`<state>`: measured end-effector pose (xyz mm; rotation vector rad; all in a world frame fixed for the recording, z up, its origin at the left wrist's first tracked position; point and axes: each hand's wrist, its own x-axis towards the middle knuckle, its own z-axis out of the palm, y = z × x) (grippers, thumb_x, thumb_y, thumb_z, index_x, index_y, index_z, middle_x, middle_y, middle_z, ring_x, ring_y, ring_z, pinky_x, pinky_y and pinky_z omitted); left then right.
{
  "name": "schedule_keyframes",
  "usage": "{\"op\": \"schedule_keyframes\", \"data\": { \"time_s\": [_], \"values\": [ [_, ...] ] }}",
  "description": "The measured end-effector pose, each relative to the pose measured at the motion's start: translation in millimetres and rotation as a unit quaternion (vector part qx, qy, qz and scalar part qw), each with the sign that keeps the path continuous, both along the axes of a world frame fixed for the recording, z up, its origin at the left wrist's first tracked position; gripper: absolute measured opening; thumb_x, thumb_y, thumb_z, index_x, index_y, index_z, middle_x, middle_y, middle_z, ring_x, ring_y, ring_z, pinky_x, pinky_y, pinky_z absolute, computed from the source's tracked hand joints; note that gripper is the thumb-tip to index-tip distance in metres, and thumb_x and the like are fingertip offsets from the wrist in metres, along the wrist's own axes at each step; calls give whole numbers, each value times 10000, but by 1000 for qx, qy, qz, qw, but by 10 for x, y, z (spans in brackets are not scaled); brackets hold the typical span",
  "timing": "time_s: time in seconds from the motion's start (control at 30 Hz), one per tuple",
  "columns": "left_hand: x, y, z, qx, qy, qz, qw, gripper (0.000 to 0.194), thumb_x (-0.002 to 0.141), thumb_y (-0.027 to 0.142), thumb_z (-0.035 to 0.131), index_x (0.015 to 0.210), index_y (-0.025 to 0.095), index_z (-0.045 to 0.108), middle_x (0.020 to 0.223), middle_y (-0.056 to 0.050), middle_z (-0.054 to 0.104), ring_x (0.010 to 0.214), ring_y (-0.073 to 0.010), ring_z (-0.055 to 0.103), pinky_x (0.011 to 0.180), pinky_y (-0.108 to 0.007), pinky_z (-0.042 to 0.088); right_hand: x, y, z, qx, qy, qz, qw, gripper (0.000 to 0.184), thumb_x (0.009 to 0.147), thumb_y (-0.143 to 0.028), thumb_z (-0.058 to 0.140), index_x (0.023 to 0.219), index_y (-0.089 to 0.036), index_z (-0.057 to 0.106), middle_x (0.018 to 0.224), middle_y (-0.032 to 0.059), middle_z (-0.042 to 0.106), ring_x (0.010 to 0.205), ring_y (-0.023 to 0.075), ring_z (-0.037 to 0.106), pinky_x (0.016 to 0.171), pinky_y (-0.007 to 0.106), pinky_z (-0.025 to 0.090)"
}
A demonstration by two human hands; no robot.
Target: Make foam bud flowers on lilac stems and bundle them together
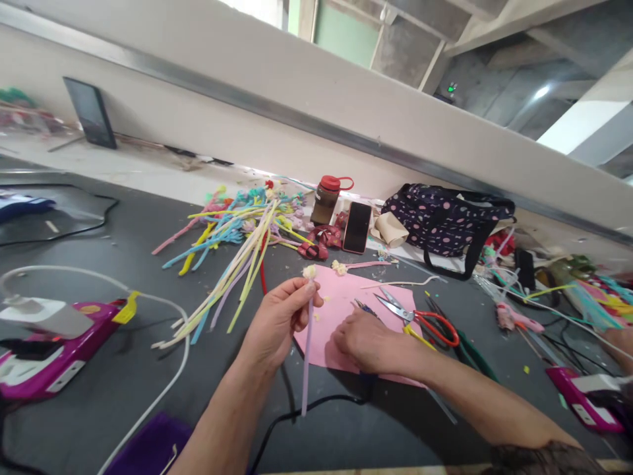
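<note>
My left hand [284,311] pinches a handmade flower stem [307,363] between thumb and fingers. This stem is lilac and fuzzy, like a pipe cleaner, with a small cream flower head [309,271] at its top; it hangs nearly upright. My right hand [363,340] is curled closed, low over a pink sheet [395,366]. A dark tip shows just beyond its knuckles, and a black cord ends under it; what it grips is mostly hidden. Red-handled scissors [435,326] lie beside it. Another cream flower [339,266] on a pink stem rests at the sheet's far edge.
A pile of coloured pipe cleaner stems [247,237] lies at left. Behind stand a red-lidded bottle [326,198], a phone [357,227] and a patterned bag [445,221]. Magenta power strips [74,349] and cords flank the work area. Another person's hand [620,343] shows at far right.
</note>
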<state>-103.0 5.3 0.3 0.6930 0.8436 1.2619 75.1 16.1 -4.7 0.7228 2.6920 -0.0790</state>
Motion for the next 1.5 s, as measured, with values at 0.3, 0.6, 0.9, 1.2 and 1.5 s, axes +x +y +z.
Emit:
{"op": "schedule_keyframes", "data": {
  "time_s": [0.3,0.6,0.9,1.2,1.5],
  "values": [
    [8,-2,-5,3,18,-1,1000,191,716,313,656,721,133,594,627,17,591,390,-3,351,363,-131,226,785,795,288,132,149,-261,945,257,819,-160,430,916,-197,665,954,45,670,882,162,571,758,242,369],
    [21,15,0,-7,18,-3,1000,199,693,317,670,720,134,595,640,17,592,396,-4,359,369,-131,240,1355,1245,232,192,108,-410,885,212,818,-278,484,891,-202,668,884,44,676,786,175,598,625,233,363],
    [23,22,9,-19,17,-5,1000,195,695,318,674,730,142,595,630,24,597,383,-2,357,362,-136,229,1250,1356,71,134,52,-407,902,240,889,-305,481,1053,-151,564,1027,65,596,871,169,587,754,347,483],
    [29,22,-3,-17,26,-12,999,181,722,315,652,744,147,588,639,33,589,392,2,352,371,-130,232,577,1367,-202,75,129,-298,943,264,835,-187,528,1092,-217,584,1098,37,584,1011,171,542,841,304,429],
    [10,3,24,-20,10,1,1000,201,683,323,678,736,145,599,623,16,605,386,-9,363,367,-140,238,1409,1324,256,131,237,-416,868,319,859,-249,374,1039,-146,616,795,49,674,671,148,600,620,226,426]
  ]
}}
